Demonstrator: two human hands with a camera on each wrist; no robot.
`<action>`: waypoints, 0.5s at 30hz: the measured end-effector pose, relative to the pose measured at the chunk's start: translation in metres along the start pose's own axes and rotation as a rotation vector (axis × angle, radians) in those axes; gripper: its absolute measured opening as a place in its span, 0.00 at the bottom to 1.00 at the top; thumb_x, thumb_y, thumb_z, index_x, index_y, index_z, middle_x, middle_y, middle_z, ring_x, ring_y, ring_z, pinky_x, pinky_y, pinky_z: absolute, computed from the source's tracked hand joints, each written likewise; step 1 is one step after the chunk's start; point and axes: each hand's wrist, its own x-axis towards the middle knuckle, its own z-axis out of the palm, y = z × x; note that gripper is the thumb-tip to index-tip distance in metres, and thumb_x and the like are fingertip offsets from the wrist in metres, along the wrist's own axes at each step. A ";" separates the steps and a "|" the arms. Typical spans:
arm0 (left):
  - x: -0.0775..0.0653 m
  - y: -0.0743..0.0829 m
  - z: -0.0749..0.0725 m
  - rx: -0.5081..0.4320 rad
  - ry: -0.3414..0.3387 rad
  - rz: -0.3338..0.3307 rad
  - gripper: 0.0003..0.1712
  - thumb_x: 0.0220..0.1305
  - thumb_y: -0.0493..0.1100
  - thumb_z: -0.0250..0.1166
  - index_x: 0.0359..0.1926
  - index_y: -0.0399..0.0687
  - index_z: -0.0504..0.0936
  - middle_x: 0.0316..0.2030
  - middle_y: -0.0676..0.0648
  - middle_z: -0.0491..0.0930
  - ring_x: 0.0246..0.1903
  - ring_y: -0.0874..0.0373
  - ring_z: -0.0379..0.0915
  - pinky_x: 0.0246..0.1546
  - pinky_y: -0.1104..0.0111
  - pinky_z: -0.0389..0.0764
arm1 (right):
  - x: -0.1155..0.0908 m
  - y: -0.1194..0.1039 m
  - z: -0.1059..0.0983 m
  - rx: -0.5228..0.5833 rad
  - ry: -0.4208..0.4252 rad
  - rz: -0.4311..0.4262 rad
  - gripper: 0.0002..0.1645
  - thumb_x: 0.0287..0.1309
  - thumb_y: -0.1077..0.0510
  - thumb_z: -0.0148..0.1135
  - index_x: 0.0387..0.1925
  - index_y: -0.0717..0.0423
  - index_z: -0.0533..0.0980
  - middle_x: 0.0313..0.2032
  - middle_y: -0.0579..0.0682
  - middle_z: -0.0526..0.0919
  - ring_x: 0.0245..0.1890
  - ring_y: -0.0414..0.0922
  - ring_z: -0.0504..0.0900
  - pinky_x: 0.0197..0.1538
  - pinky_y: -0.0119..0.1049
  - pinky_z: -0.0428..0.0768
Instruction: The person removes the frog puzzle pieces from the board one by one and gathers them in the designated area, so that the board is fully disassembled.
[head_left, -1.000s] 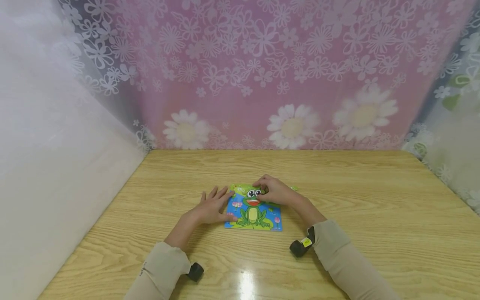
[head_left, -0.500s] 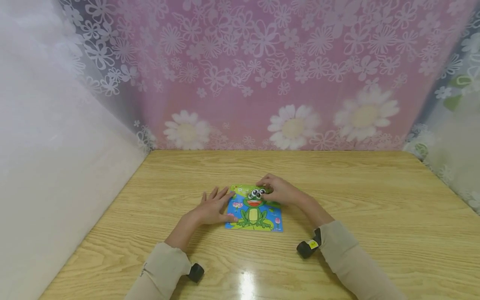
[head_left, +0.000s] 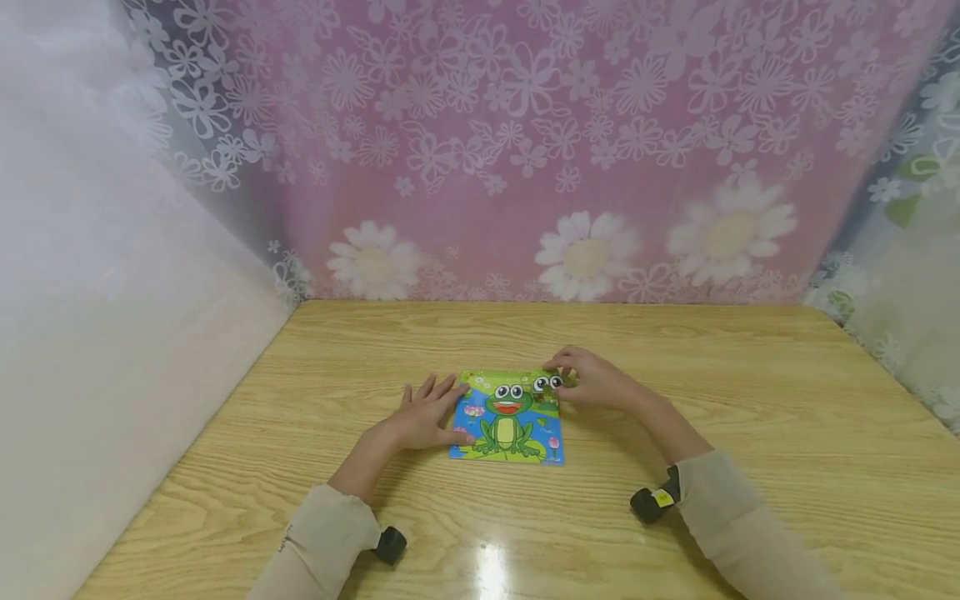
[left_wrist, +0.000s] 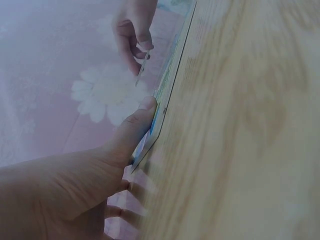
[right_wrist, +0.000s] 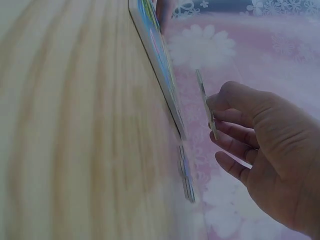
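Note:
A square frog puzzle board lies on the table, showing a green frog on blue with its eyes printed in the picture. My left hand rests at the board's left side, fingers spread, thumb on its lower left corner. Over the board's upper right corner, my right hand pinches a thin puzzle piece with two cartoon eyes. The right wrist view shows that puzzle piece edge-on between thumb and fingers, raised off the board. Further flat puzzle pieces lie just past the board's edge; in the head view my right hand hides them.
The wood-grain table spreads around the board on all sides. A pink flowered curtain hangs at its back edge, and a pale sheet borders the left. Each wrist carries a small black camera, such as the right camera.
My right hand has moved right with the eye piece, from over the frog's face to the board's upper right corner, uncovering the printed eyes. The left hand has stayed put.

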 end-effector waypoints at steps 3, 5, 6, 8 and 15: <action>0.000 0.001 0.000 0.001 -0.003 -0.002 0.51 0.54 0.68 0.59 0.71 0.51 0.51 0.70 0.43 0.40 0.67 0.41 0.27 0.58 0.40 0.30 | -0.007 0.005 -0.006 -0.002 -0.002 -0.002 0.22 0.52 0.62 0.61 0.51 0.62 0.76 0.46 0.54 0.74 0.38 0.45 0.73 0.36 0.37 0.73; 0.000 0.000 0.000 0.004 -0.004 -0.004 0.51 0.54 0.68 0.59 0.71 0.51 0.50 0.70 0.44 0.40 0.67 0.41 0.27 0.58 0.40 0.30 | -0.012 0.008 -0.009 0.007 -0.002 0.004 0.22 0.52 0.63 0.62 0.51 0.63 0.75 0.47 0.55 0.73 0.39 0.46 0.73 0.35 0.37 0.73; 0.000 0.000 0.000 0.005 -0.003 -0.004 0.51 0.54 0.68 0.59 0.71 0.51 0.51 0.70 0.44 0.40 0.67 0.41 0.27 0.58 0.40 0.30 | -0.015 0.009 -0.011 0.014 -0.003 0.010 0.23 0.52 0.63 0.62 0.51 0.63 0.75 0.47 0.55 0.73 0.39 0.46 0.73 0.34 0.37 0.73; 0.001 0.000 0.000 0.006 -0.002 -0.006 0.51 0.54 0.68 0.59 0.71 0.51 0.51 0.70 0.44 0.40 0.67 0.41 0.27 0.58 0.40 0.30 | -0.019 0.012 -0.014 0.016 -0.001 0.030 0.23 0.52 0.63 0.62 0.52 0.63 0.75 0.47 0.55 0.73 0.40 0.46 0.73 0.36 0.38 0.74; 0.000 0.000 0.000 0.002 -0.003 -0.006 0.51 0.54 0.68 0.59 0.71 0.52 0.50 0.70 0.44 0.40 0.67 0.41 0.27 0.58 0.40 0.29 | -0.034 0.022 -0.024 0.022 0.013 0.067 0.22 0.52 0.65 0.62 0.51 0.66 0.75 0.47 0.58 0.73 0.40 0.49 0.73 0.39 0.42 0.75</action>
